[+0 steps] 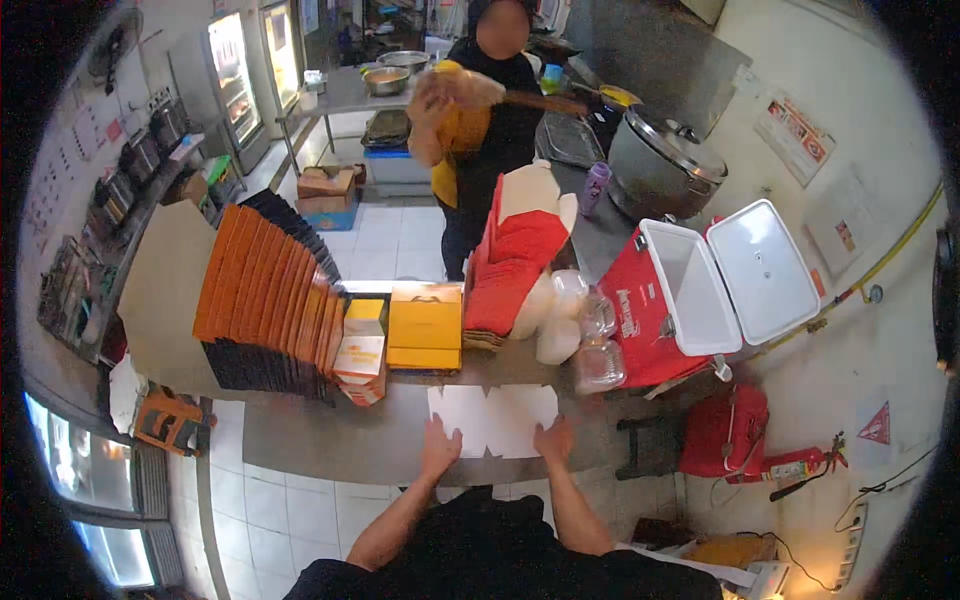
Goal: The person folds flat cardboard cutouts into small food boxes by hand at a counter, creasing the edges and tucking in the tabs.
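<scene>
A flat white carton blank (495, 420) with notched edges lies on the steel table (300, 440) in front of me. My left hand (441, 446) grips its near left corner, thumb on top. At the near right corner my right hand (554, 441) holds it in the same way, fingers partly hidden. Just beyond the blank stand a yellow box (425, 330) and a smaller white-and-orange carton (360, 362). Clear plastic containers (600, 365) are stacked beyond my right hand.
Tall stacks of orange cartons (265, 290) and red cartons (515, 265) line the table's far side. To the right sits a red cooler box (635, 310) with its white lid raised. Across the table a person (490, 110) holds something blurred. A large cooker (665, 160) stands behind.
</scene>
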`<state>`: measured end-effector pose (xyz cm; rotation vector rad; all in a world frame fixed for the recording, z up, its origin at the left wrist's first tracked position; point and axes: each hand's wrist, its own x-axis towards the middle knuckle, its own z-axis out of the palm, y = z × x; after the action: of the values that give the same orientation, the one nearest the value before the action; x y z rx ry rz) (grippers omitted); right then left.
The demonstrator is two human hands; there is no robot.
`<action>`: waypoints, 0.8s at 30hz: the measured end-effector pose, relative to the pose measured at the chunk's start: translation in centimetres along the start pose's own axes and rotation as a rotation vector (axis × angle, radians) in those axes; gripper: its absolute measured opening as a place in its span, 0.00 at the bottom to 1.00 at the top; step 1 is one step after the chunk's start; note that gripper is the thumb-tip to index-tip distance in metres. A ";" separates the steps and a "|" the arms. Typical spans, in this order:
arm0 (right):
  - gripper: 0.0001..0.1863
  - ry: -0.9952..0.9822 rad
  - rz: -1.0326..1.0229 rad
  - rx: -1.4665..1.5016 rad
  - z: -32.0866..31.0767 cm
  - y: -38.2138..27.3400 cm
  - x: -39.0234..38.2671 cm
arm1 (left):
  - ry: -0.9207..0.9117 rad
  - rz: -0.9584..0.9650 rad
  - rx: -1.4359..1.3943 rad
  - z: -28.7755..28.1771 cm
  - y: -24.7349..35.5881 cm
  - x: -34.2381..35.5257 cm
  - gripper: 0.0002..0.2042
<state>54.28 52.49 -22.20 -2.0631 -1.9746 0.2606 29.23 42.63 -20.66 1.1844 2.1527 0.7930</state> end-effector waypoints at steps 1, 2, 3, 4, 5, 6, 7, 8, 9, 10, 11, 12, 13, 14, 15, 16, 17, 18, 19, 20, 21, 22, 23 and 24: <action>0.33 -0.002 -0.004 0.033 -0.1 -0.1 -0.1 | 0.038 0.030 -0.004 -0.2 0.4 -0.2 0.37; 0.33 0.007 -0.008 0.056 -0.2 -0.1 -0.2 | -0.001 -0.013 -0.035 -0.4 0.8 -0.5 0.36; 0.30 0.040 -0.030 0.063 -0.3 -0.2 -0.1 | 0.005 -0.044 -0.079 -0.5 0.9 -0.7 0.35; 0.28 0.090 -0.058 0.073 -0.5 0.0 0.0 | -0.036 -0.053 -0.057 -0.6 1.0 -0.9 0.35; 0.28 0.078 -0.049 0.078 -0.6 0.0 0.2 | 0.055 0.033 -0.059 -0.7 0.9 -0.9 0.34; 0.26 0.049 -0.015 0.234 -0.9 0.2 0.5 | 0.106 0.077 -0.042 -0.7 0.6 -1.0 0.32; 0.24 -0.011 0.047 0.354 -1.2 0.4 0.6 | 0.145 0.125 -0.053 -0.8 0.3 -0.9 0.32; 0.24 0.020 0.026 0.398 -1.6 0.7 0.8 | 0.170 0.075 -0.182 -1.0 0.0 -0.7 0.28; 0.23 -0.051 0.088 0.511 -2.1 1.2 1.2 | 0.218 0.064 -0.339 -1.3 -0.2 -0.6 0.24; 0.21 -0.121 0.147 0.624 -2.6 1.6 1.5 | 0.192 0.029 -0.306 -1.6 -0.3 -0.4 0.24; 0.21 -0.115 0.148 0.632 -3.1 2.3 1.6 | 0.215 0.017 -0.352 -2.1 -0.2 -0.2 0.20; 0.22 -0.215 0.155 0.607 -3.5 3.0 2.0 | 0.196 -0.067 -0.397 -2.6 0.3 0.2 0.17; 0.24 -0.281 0.091 0.603 -3.6 4.0 2.4 | 0.296 0.099 -0.350 -3.2 0.5 -0.8 0.15; 0.26 -0.260 0.075 0.568 -3.3 4.6 2.6 | 0.391 0.237 -0.323 -3.9 1.3 -0.3 0.14; 0.29 -0.203 -0.019 0.580 -2.7 5.0 3.3 | 0.372 0.169 -0.379 -4.7 2.7 0.9 0.14; 0.32 -0.220 -0.066 0.594 -1.8 5.6 3.4 | 0.341 0.120 -0.419 -5.3 3.4 0.0 0.15; 0.34 -0.281 -0.077 0.632 -0.8 6.2 3.6 | 0.296 0.016 -0.394 -6.0 4.0 -0.7 0.15; 0.37 -0.342 -0.017 0.643 0.0 6.8 3.6 | 0.228 0.054 -0.437 -6.8 4.7 -0.9 0.15; 0.42 -0.320 0.088 0.947 0.8 6.7 3.8 | 0.160 0.082 -0.484 -7.5 5.5 -0.6 0.16; 0.42 -0.276 0.021 0.979 0.7 7.1 3.8 | 0.167 0.101 -0.484 -8.4 6.1 -0.8 0.16; 0.42 -0.355 0.012 1.112 0.5 6.7 3.7 | 0.096 0.091 -0.492 -9.4 6.5 -0.9 0.15; 0.43 -0.429 0.071 1.240 -0.5 6.3 3.7 | 0.025 0.057 -0.495 -10.2 7.1 -1.0 0.16; 0.43 -0.454 0.039 1.230 -2.3 5.8 3.4 | -0.025 0.067 -0.622 -10.8 7.7 -1.3 0.14; 0.42 -0.181 -0.123 0.815 -4.6 4.8 3.0 | -0.028 0.066 -0.619 -11.5 8.4 -1.6 0.14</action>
<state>60.44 55.01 -19.19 -1.4170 -1.6590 1.0519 26.46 42.24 -6.59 0.9253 1.6581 1.3363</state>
